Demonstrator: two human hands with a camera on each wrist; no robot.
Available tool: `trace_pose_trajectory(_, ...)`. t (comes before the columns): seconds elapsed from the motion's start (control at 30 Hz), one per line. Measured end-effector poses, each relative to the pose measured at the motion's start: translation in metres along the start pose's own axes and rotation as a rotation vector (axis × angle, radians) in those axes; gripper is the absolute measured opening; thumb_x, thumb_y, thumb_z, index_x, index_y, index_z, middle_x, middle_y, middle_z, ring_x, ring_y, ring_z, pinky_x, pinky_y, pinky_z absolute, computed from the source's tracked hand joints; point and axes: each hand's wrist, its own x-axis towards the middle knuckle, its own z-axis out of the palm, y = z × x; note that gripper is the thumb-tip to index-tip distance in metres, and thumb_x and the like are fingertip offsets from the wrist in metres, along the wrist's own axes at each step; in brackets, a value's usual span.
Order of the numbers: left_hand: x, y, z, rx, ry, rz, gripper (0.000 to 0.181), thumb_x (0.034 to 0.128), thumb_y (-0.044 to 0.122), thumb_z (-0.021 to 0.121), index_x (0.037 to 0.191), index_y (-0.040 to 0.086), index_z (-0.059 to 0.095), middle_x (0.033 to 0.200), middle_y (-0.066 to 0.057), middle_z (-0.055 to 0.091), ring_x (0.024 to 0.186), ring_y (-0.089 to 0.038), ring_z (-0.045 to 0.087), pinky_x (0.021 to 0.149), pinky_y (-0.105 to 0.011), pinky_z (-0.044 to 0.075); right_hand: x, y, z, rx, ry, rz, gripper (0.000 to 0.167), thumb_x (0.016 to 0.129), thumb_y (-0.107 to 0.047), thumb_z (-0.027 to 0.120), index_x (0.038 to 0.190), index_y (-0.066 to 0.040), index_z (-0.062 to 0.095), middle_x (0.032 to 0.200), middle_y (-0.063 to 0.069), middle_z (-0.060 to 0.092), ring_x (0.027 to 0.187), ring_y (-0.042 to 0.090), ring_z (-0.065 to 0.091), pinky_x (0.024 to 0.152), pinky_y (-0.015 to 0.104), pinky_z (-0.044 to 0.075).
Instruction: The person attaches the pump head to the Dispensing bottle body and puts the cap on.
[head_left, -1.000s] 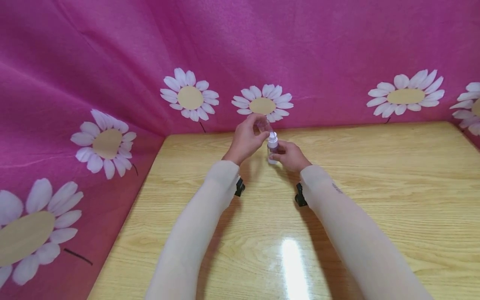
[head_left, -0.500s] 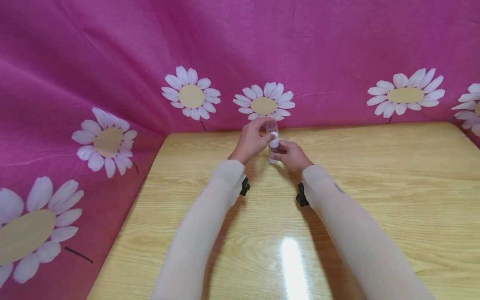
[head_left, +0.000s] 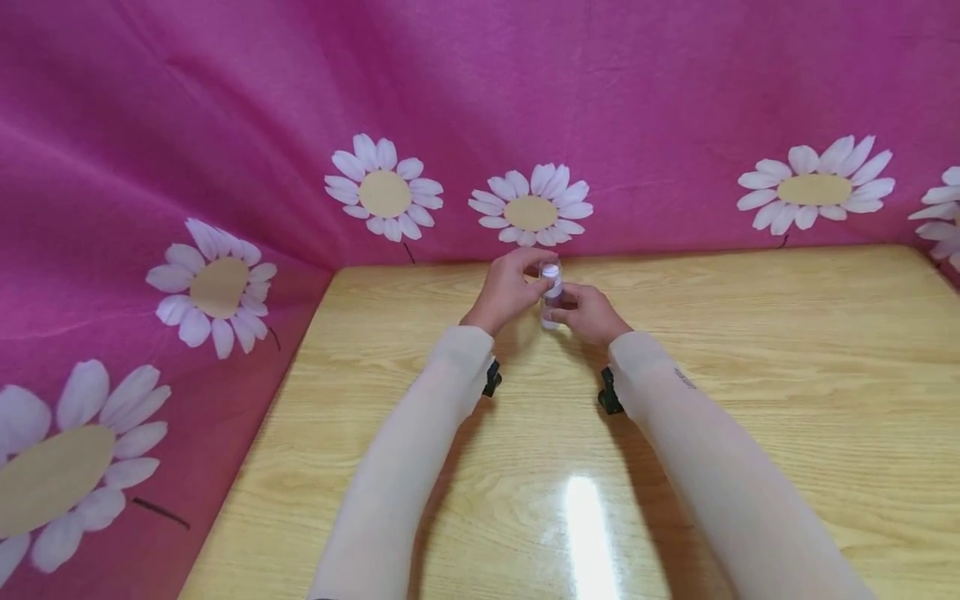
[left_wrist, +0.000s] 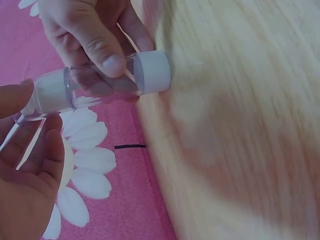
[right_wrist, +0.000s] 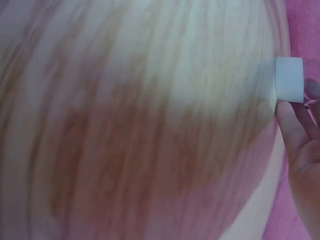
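Note:
A small clear bottle with a white base (left_wrist: 154,71) and a white top stands upright at the far side of the table. My right hand (head_left: 592,315) grips its clear body, thumb on one side and fingers on the other. My left hand (head_left: 508,287) pinches a clear cap (left_wrist: 31,114) round the white top, between thumb and fingers. In the left wrist view the cap sits over the white collar (left_wrist: 52,92). The right wrist view shows the white base (right_wrist: 289,80) at the right edge, close to the wood; contact is hard to tell.
The wooden table (head_left: 720,358) runs back to a pink cloth (head_left: 637,100) printed with white daisies. The same cloth hangs along the left edge. A bright light reflection (head_left: 588,533) lies on the near tabletop.
My left hand has brought the clear cap from tilted above the white top down over it. My right hand has kept hold of the bottle, almost in place.

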Motion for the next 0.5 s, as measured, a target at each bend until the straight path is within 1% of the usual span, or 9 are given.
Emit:
trace_pose_trajectory(0.17, 0.000, -0.003, 0.002, 0.023, 0.001, 0.005, 0.036, 0.0929, 0.012, 0.069, 0.129, 0.012, 0.066, 0.126, -0.005, 0.067, 0.108, -0.022, 0.065, 0.085, -0.026, 0.056, 0.001, 0.000, -0.001, 0.001, -0.020, -0.001, 0.043, 0.096, -0.008, 0.062, 0.139, -0.003, 0.054, 0.136, 0.023, 0.060, 0.130, 0.036, 0.056, 0.108, 0.048, 0.046)
trace_pose_trajectory(0.3, -0.001, -0.004, 0.006, 0.017, 0.005, -0.006, 0.037, 0.0931, 0.012, 0.069, 0.130, 0.014, 0.065, 0.125, -0.005, 0.067, 0.107, -0.022, 0.065, 0.082, -0.027, 0.057, 0.000, 0.000, -0.002, -0.020, -0.027, 0.006, 0.044, 0.097, -0.009, 0.062, 0.139, -0.002, 0.053, 0.135, 0.023, 0.061, 0.129, 0.036, 0.056, 0.108, 0.048, 0.046)
trace_pose_trajectory(0.5, -0.003, -0.005, 0.012, -0.043, 0.021, -0.038, 0.038, 0.0944, 0.012, 0.067, 0.132, 0.015, 0.063, 0.127, -0.004, 0.066, 0.105, -0.021, 0.066, 0.082, -0.025, 0.057, 0.000, 0.000, -0.005, -0.055, -0.038, 0.004, 0.046, 0.098, -0.011, 0.061, 0.142, -0.003, 0.051, 0.137, 0.021, 0.060, 0.130, 0.035, 0.056, 0.108, 0.048, 0.046)
